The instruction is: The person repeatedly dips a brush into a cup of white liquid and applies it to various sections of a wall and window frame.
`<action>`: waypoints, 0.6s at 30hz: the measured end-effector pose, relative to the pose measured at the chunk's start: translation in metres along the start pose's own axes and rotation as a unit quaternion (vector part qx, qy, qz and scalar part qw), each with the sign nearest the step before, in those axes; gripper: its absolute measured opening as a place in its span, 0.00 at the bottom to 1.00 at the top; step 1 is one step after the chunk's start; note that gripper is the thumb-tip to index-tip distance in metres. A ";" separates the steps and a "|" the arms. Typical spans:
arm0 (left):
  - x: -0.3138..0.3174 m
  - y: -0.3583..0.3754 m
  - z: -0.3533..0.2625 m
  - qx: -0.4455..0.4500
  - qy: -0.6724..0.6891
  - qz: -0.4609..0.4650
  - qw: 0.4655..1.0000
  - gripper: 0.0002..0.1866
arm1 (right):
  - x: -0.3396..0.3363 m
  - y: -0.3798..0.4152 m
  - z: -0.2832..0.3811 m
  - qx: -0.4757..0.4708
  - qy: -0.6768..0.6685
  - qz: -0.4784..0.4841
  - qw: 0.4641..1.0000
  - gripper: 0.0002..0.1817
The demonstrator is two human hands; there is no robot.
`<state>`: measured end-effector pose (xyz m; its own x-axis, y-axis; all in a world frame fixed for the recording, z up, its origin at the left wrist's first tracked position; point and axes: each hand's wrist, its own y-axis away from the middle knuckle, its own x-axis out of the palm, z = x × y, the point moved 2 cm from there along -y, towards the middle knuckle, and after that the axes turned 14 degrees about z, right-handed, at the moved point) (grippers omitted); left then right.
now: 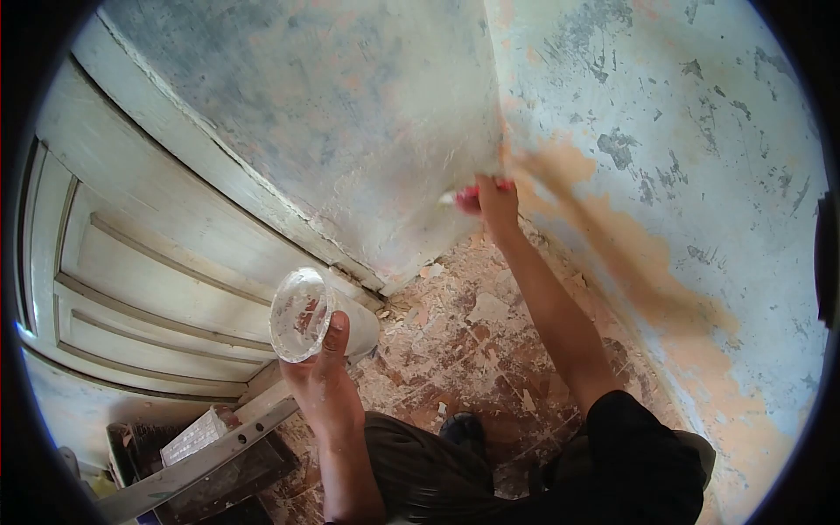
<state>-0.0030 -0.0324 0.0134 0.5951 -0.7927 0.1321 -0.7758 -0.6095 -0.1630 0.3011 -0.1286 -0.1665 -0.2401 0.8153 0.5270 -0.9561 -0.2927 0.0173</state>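
Observation:
My left hand (328, 385) is wrapped round a whitish plastic tub (359, 328), thumb along its side near the rim. The tub is tilted so its opening faces me, and its inner wall has pale and reddish-brown smears. Out in front, my right hand (497, 203) grips a red-handled brush (468, 201) close to the wall corner. Its pale tip points left at the grey, patchy wall (350, 114); blur hides whether it touches.
A pale panelled door (166, 271) stands at left. The right wall (665, 131) has flaking paint and orange patches. Paint chips litter the reddish floor (437, 350). At lower left, a metal bar (206, 455) crosses near a dusty white box (194, 436). My shoe (462, 429) is below.

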 end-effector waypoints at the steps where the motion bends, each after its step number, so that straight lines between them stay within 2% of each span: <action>1: -0.002 -0.001 0.001 0.007 -0.004 0.000 1.000 0.29 | 0.026 -0.005 0.037 -0.034 -0.005 0.001 0.999 0.12; 3: -0.007 -0.002 0.003 0.016 -0.009 0.001 1.000 0.29 | 0.064 -0.011 0.105 -0.066 0.084 -0.014 0.994 0.10; 5: -0.009 -0.005 0.002 0.011 -0.011 -0.007 1.000 0.29 | 0.082 -0.005 0.164 -0.158 0.006 0.047 0.986 0.12; 7: -0.013 -0.007 0.006 -0.001 -0.018 -0.010 1.000 0.30 | 0.089 0.010 0.216 -0.214 -0.006 0.124 0.969 0.13; 10: -0.021 -0.010 0.010 -0.003 -0.036 0.000 0.999 0.33 | 0.083 0.034 0.230 -0.310 0.045 0.148 0.938 0.15; 11: -0.020 -0.009 0.010 -0.005 -0.036 0.000 0.999 0.33 | 0.076 0.032 0.212 -0.290 0.047 0.132 0.947 0.14; 15: -0.013 -0.005 0.005 -0.001 -0.039 0.000 0.999 0.34 | 0.033 0.018 0.061 -0.241 0.035 0.051 0.969 0.11; 18: -0.011 -0.004 0.003 0.013 -0.047 0.004 0.999 0.35 | -0.025 0.031 -0.032 -0.164 0.024 -0.018 0.986 0.09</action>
<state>-0.0057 -0.0216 0.0092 0.6072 -0.7936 0.0385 -0.7755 -0.6025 -0.1886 0.2721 -0.1416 -0.2065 -0.2047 0.8477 0.4895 -0.9652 -0.0915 -0.2451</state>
